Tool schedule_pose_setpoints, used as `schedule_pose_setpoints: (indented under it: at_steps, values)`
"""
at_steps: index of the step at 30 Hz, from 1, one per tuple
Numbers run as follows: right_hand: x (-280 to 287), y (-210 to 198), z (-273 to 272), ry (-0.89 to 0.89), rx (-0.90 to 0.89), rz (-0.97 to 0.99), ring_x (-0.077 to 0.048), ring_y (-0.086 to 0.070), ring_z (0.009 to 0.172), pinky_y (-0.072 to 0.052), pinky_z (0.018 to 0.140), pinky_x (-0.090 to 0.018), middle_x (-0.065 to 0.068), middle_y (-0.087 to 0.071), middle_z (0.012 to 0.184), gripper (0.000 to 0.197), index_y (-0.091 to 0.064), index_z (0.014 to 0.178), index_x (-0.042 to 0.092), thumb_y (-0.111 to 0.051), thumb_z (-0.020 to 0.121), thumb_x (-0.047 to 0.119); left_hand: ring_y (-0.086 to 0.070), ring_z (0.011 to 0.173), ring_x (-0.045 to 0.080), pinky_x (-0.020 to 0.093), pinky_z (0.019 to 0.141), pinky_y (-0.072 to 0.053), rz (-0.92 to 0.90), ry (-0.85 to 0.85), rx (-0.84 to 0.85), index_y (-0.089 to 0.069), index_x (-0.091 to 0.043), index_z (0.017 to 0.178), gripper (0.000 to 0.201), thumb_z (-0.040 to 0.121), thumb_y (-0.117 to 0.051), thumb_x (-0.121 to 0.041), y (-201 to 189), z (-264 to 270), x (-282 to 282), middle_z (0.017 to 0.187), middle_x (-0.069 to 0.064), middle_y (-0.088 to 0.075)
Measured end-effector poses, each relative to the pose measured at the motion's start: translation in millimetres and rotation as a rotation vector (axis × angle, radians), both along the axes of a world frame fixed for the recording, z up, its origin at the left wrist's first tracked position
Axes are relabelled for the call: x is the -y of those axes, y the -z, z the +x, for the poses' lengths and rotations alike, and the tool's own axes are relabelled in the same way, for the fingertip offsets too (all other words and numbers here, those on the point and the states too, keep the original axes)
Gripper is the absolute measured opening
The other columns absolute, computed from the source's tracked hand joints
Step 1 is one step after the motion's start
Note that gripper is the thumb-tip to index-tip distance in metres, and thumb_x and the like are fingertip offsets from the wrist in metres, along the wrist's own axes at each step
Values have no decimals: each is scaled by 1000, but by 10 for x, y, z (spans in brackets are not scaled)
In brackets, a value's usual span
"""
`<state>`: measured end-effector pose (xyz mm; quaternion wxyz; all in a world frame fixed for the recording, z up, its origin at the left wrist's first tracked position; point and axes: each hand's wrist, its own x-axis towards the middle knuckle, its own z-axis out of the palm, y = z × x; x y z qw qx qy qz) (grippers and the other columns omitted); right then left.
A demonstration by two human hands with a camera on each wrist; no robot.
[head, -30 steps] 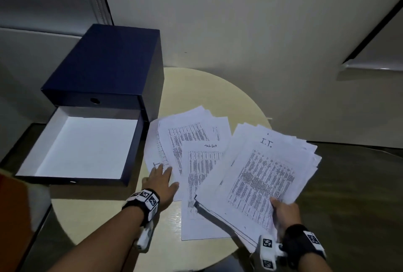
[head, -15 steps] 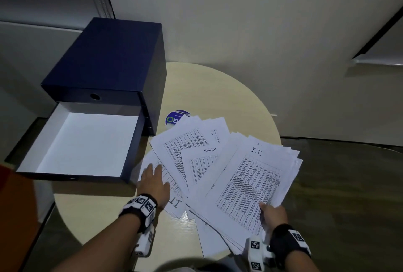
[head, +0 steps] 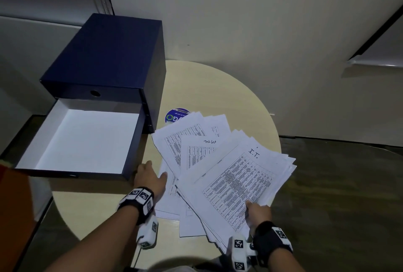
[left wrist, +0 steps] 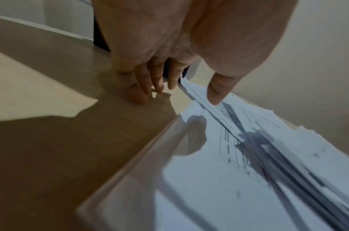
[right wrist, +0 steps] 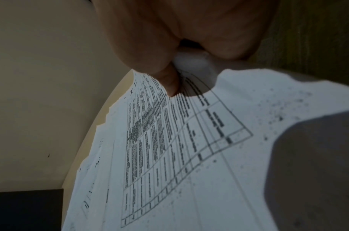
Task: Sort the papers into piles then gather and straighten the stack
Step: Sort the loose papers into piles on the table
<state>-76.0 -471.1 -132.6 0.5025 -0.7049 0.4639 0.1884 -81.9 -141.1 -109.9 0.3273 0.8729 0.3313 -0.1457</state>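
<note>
A fanned stack of printed sheets (head: 237, 180), the top one marked "I.T.", is held at its near corner by my right hand (head: 255, 209), thumb on top. The right wrist view shows that thumb (right wrist: 149, 62) pressing on the stack (right wrist: 189, 148). The stack overlaps loose sheets (head: 192, 140) spread on the round table (head: 209, 88). My left hand (head: 152, 174) lies flat at the left edge of those sheets. In the left wrist view its fingers (left wrist: 142, 87) are straight on the tabletop, with the thumb by the paper edge (left wrist: 219, 125).
A dark blue box (head: 109, 57) stands at the table's back left, its white-lined drawer (head: 82, 138) pulled out toward me, close to my left hand. A round blue sticker (head: 176, 114) lies behind the papers. The wall runs behind the table, with dark floor to the right.
My right hand has brought the held stack left, over the loose sheets. My left hand has slid left off the sheets toward the drawer's corner.
</note>
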Motion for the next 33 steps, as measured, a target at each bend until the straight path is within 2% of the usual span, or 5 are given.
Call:
schedule_pose_setpoints:
  at_steps: [4,9,14,20,33]
  values:
    - [-69,38,-17,-13,-33,49,-25,-52,67,-45,64,-35,-18,-58,85,26,-56,102,-1,-69,88,15,-50,127,36,38,98,-47,-223,-129,-38,-20,-10,151,82,89,-59,-45,45,152,177,146,18,-43]
    - [-75,-41,-54,-148,-20,8,-27,-58,78,-51,78,-40,-16,-62,89,17,-58,88,6,-70,88,17,-59,115,33,39,100,-47,-349,-217,-66,-53,-13,133,71,79,-61,-58,142,232,285,132,7,-60]
    - [130,-15,-44,-10,-12,114,-20,-40,53,-39,65,-37,-5,-42,55,22,-46,79,8,-64,92,11,-64,98,34,33,85,-51,-261,-247,19,-63,-12,119,37,89,-57,-31,59,273,337,117,11,-68]
    - [477,-141,72,103,77,-35,-24,-52,57,-42,52,-28,-13,-55,67,25,-55,108,-8,-64,93,9,-57,63,31,40,59,-56,3,20,204,-59,-17,102,19,93,-43,-10,-332,74,31,78,11,-58]
    - [-2,-159,118,-506,78,-49,-18,-47,40,-38,39,-22,-9,-52,57,12,-52,89,6,-57,96,13,-57,83,21,27,73,-41,86,-67,901,-65,4,100,13,87,-62,5,-1985,54,0,87,6,-61]
